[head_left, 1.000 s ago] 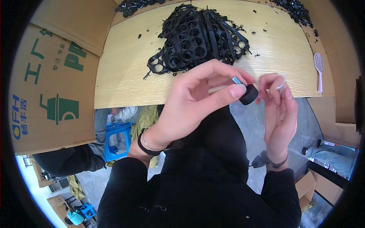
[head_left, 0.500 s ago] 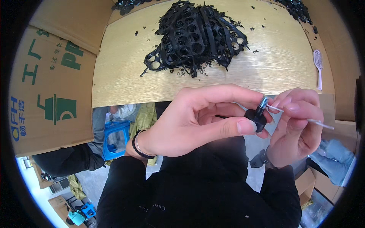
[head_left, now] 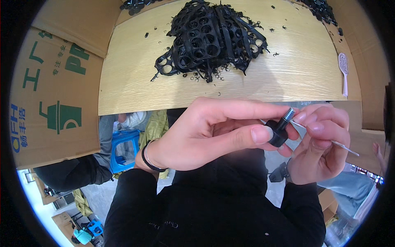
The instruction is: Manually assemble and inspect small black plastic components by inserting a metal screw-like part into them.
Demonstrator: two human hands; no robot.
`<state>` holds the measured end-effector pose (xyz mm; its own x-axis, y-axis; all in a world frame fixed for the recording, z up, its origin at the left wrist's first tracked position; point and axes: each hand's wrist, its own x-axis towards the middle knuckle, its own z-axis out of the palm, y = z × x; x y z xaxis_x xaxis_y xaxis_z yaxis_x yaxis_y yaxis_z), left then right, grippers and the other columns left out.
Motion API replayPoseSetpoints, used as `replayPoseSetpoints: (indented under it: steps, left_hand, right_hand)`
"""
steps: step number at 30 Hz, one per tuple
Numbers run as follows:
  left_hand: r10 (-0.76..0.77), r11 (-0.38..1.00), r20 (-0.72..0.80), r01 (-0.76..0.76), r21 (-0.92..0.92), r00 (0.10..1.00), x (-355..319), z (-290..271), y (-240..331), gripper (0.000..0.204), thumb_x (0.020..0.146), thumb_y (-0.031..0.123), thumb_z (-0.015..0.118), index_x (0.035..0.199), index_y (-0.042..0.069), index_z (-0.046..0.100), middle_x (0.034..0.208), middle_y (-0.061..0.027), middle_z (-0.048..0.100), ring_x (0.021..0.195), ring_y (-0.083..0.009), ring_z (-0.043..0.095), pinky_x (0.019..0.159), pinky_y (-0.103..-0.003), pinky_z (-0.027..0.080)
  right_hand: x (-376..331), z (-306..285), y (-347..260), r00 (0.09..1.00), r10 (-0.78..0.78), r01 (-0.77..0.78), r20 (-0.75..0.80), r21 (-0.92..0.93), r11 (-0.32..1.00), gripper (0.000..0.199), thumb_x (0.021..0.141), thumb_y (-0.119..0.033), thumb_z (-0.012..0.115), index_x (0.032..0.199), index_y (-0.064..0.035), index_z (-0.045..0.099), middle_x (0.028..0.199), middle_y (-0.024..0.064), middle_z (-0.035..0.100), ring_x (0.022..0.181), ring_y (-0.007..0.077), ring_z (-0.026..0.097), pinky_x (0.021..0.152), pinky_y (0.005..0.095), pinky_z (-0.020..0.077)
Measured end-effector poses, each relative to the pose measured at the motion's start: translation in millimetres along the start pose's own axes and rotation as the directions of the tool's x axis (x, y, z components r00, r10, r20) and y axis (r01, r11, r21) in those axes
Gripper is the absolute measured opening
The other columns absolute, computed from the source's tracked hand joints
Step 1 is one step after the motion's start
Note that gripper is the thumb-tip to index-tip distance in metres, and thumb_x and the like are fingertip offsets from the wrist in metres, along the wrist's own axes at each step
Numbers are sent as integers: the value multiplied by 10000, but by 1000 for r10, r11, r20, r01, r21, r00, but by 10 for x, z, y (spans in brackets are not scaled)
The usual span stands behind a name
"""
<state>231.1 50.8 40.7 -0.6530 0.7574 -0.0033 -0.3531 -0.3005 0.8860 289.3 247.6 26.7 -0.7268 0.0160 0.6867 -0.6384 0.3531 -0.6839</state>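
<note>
With the left hand pinching the black knob, its bolt tilted toward one o'clock, the right hand, pinching the white stick, should work lightly.

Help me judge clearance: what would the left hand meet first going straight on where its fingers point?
Most likely the right hand with the thin white strip it holds; depth beyond the left hand is unclear.
</note>
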Motion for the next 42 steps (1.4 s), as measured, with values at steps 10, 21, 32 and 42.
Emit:
replayPoseSetpoints:
  steps: [10,21,32,42]
  left_hand:
    - [-126,982,12,127,-139,992,8,39,55,471,948,229,603,1291,-88,545,1256,-297,582,929,-403,696,775,-370,601]
    - [-151,984,37,154,-91,988,13,6,59,452,935,217,618,1277,-75,568,1161,-292,626,897,-392,705,756,-361,595]
    - [-33,987,-6,32,-159,999,7,31,-53,385,928,160,625,1226,-83,605,1076,-277,650,856,-382,711,737,-370,585]
    - [-24,997,1,24,-72,1000,76,-43,-63,385,901,109,651,1243,-61,599,1145,-207,634,1040,-282,649,825,-374,577]
  right_hand:
    - [8,-22,-42,999,-22,23,36,-42,999,214,1021,-264,487,997,-55,526,925,103,512,809,186,581,711,289,507]
    - [-8,-49,68,989,-149,148,6,53,988,195,824,59,670,995,-19,618,952,133,594,807,235,663,677,292,583]
    - [-52,27,71,984,-177,177,-20,24,984,286,760,21,751,1004,-31,611,955,118,581,797,242,652,666,287,580]
    - [12,64,252,958,-16,100,-286,283,954,212,957,-206,600,881,-62,464,997,213,625,856,293,637,765,406,503]
